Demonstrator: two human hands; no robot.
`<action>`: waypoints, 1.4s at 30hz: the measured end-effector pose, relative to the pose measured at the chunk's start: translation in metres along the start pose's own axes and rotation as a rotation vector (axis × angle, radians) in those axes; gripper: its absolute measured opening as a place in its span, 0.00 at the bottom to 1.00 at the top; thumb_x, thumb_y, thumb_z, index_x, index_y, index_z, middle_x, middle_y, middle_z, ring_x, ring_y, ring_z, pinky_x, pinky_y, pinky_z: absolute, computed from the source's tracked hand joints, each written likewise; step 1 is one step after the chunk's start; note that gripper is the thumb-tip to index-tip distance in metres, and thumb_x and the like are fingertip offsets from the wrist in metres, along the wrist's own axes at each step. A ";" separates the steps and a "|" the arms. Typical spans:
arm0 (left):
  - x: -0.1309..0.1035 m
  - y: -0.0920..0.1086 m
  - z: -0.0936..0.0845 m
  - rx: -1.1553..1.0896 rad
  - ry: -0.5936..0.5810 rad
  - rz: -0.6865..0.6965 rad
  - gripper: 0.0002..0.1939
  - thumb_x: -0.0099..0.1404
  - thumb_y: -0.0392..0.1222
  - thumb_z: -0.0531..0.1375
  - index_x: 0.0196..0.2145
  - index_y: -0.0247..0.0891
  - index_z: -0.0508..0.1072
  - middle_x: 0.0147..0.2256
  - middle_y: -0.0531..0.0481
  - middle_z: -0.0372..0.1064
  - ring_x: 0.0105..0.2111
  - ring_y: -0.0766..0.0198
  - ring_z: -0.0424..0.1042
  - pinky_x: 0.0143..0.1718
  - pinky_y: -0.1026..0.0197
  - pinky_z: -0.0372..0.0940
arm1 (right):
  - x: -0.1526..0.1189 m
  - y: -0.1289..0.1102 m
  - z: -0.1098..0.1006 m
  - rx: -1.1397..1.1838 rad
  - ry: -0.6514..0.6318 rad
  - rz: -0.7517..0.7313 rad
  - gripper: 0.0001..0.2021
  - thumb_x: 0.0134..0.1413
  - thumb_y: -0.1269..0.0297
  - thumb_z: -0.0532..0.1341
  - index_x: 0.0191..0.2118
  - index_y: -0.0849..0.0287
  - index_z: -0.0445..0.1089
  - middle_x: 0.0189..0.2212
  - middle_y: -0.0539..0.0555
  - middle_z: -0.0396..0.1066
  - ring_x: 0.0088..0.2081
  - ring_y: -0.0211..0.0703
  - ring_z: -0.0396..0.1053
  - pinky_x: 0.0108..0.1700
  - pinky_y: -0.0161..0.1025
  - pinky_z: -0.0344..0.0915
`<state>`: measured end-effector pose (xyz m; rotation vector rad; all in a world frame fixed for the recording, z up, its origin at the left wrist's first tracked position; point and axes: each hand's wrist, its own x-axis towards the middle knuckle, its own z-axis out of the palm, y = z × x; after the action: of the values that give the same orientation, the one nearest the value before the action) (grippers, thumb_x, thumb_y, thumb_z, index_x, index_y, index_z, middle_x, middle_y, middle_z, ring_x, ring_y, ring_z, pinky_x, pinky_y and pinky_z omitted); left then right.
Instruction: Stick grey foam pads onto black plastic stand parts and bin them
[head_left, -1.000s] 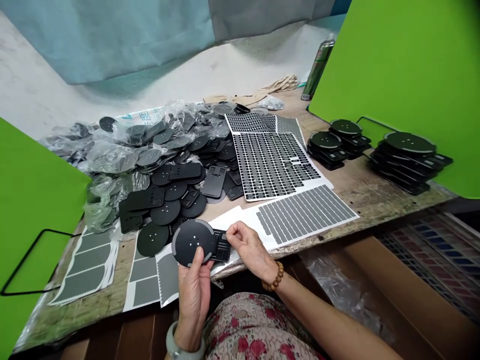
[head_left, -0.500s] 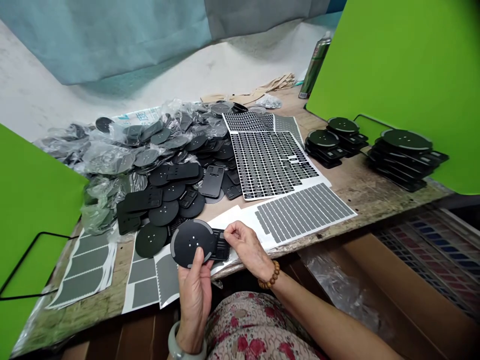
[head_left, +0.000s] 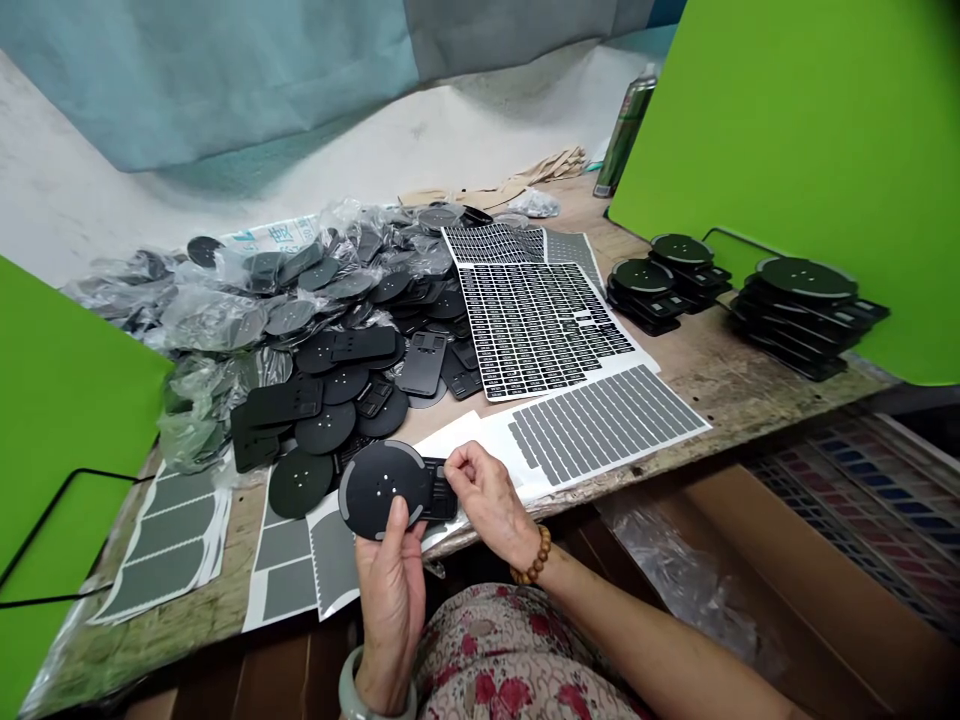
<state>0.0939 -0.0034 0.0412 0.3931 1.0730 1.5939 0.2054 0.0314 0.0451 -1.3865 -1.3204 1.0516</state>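
Note:
My left hand [head_left: 391, 580] grips a black round stand [head_left: 381, 488] above the table's front edge, thumb on top of the disc. Grey curved strips run along the disc's rim, and a slotted rectangular part shows at its right. At that slotted part, my right hand [head_left: 487, 495] has its thumb and forefinger pinched together; anything between the fingertips is too small to make out. Just right of my hands lies a sheet of small grey stickers [head_left: 607, 425]. Behind it is a sheet of black labels with white print [head_left: 536, 330].
A pile of black stands [head_left: 326, 428], many in clear plastic, covers the left. Finished-looking stacks [head_left: 806, 310] stand at the right near a green panel [head_left: 795, 150]. Grey sheets [head_left: 169, 540] lie front left. A spray can [head_left: 625, 135] stands behind. An open cardboard box [head_left: 795, 570] sits below.
The view has shifted slightly. Both hands keep nearly the same places on the stand, my right fingertips still pinched at its slotted part.

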 end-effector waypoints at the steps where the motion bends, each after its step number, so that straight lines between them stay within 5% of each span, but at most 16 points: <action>1: 0.000 0.000 0.000 -0.004 -0.003 0.001 0.20 0.58 0.40 0.64 0.48 0.50 0.70 0.46 0.52 0.73 0.47 0.62 0.70 0.50 0.58 0.63 | 0.000 0.000 0.001 -0.019 0.008 -0.007 0.05 0.52 0.68 0.53 0.26 0.57 0.60 0.21 0.47 0.59 0.25 0.37 0.58 0.28 0.33 0.55; 20: -0.004 0.003 0.001 0.031 0.015 -0.001 0.21 0.57 0.40 0.65 0.49 0.52 0.70 0.48 0.53 0.71 0.45 0.64 0.71 0.45 0.63 0.66 | -0.001 0.005 0.006 -0.110 0.060 -0.119 0.05 0.52 0.71 0.52 0.28 0.56 0.57 0.24 0.48 0.61 0.26 0.37 0.59 0.30 0.34 0.57; 33: 0.005 0.003 -0.003 -0.010 0.027 -0.036 0.19 0.58 0.41 0.64 0.48 0.51 0.71 0.46 0.53 0.72 0.45 0.65 0.70 0.50 0.58 0.62 | 0.002 0.007 -0.002 0.251 -0.058 0.050 0.06 0.54 0.62 0.51 0.37 0.57 0.60 0.23 0.46 0.59 0.26 0.36 0.59 0.29 0.34 0.57; 42: -0.005 0.001 0.006 0.028 0.022 0.012 0.26 0.56 0.41 0.65 0.52 0.53 0.67 0.51 0.51 0.69 0.45 0.64 0.70 0.42 0.64 0.67 | 0.004 0.010 0.006 0.435 -0.043 0.101 0.06 0.46 0.68 0.56 0.34 0.58 0.61 0.25 0.46 0.62 0.26 0.34 0.60 0.30 0.32 0.57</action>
<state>0.0993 -0.0054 0.0463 0.4015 1.1127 1.5985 0.2017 0.0356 0.0345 -1.1131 -0.9811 1.3504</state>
